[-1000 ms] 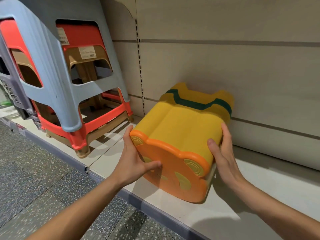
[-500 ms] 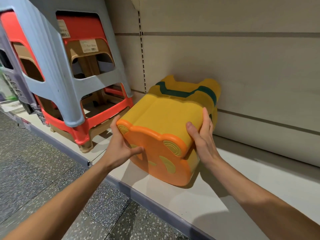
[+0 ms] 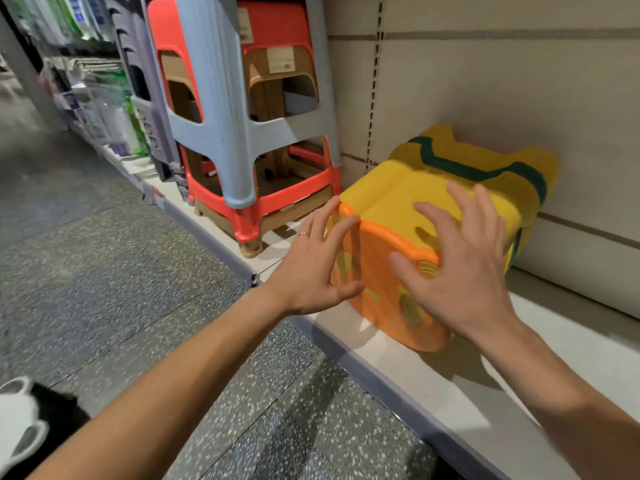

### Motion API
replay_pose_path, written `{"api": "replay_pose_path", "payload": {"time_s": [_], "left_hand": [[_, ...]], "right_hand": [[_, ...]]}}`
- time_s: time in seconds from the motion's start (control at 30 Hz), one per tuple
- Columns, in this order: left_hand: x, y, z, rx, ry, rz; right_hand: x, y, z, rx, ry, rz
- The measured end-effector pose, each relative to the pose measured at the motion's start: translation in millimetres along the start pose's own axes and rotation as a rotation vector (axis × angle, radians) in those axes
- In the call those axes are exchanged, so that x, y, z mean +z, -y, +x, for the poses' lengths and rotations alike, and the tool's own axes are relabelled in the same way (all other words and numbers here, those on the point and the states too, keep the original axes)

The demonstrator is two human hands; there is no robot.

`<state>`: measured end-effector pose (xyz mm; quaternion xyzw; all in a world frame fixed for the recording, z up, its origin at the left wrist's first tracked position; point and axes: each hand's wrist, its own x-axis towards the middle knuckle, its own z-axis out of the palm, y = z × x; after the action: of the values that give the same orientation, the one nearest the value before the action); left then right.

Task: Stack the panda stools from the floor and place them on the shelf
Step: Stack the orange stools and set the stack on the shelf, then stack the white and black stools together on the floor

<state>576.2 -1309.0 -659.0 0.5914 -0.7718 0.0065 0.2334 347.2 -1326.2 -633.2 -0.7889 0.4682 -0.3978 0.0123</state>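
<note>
- The stack of yellow and orange plastic panda stools (image 3: 408,216) lies on its side on the pale shelf (image 3: 540,358), between the two hands.
- Its orange seat, with round ears, faces the person; a green band shows further back.
- The left hand (image 3: 311,268) and the right hand (image 3: 460,268) have spread fingers and grip nothing; whether they touch the stack is unclear.

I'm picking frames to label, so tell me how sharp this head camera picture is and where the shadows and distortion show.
Head view: the left hand and right hand are motion-blurred at the fingers, and the aisle at far left is smeared; the stacked panda stools look fairly sharp; a soft shadow falls on the shelf beneath the stools and right arm; the wide lens bends the shelf edge; no strong glare.
</note>
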Motion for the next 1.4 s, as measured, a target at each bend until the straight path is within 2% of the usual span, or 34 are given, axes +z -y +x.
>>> {"api": "replay_pose_path", "payload": {"time_s": [0.07,0.17,0.4,0.5,0.63,0.77,0.83,0.9,0.93,1.07,1.17,1.27,1.4], "left_hand": [[-12,1,-21,0.002,0.024,0.042],[-36,7,-66,-0.068,0.049,0.109],[-111,28,-249,-0.517,0.188,0.28],[-148,22,-328,-0.715,0.189,0.35],[-178,6,-407,-0.829,0.198,0.37],[-166,-8,-475,-0.902,0.157,0.272],[-147,-12,-514,-0.926,0.263,0.206],[-131,-20,-560,-0.943,0.451,0.208],[-127,-24,-582,-0.967,0.491,0.208],[-126,-22,-646,-0.992,0.504,0.187],[-126,-14,-671,-0.945,0.548,0.178],[-118,2,-680,-0.904,0.512,0.173],[-108,40,-657,-0.999,0.204,0.11]], "right_hand": [[8,24,-10,-0.142,0.053,-0.054],[31,57,-32,-0.27,0.142,0.033],[117,158,-131,-0.237,0.447,0.353],[142,226,-172,-0.376,0.593,0.483],[144,292,-218,-0.577,0.841,0.564],[135,302,-248,-0.798,1.002,0.507],[131,293,-261,-0.845,1.071,0.424],[122,282,-271,-0.884,1.212,0.321],[117,280,-274,-0.922,1.285,0.276],[99,289,-282,-1.037,1.493,0.044],[101,328,-280,-1.033,1.522,0.004],[122,376,-283,-0.978,1.475,0.095],[177,407,-282,-0.685,1.204,0.203]]}}
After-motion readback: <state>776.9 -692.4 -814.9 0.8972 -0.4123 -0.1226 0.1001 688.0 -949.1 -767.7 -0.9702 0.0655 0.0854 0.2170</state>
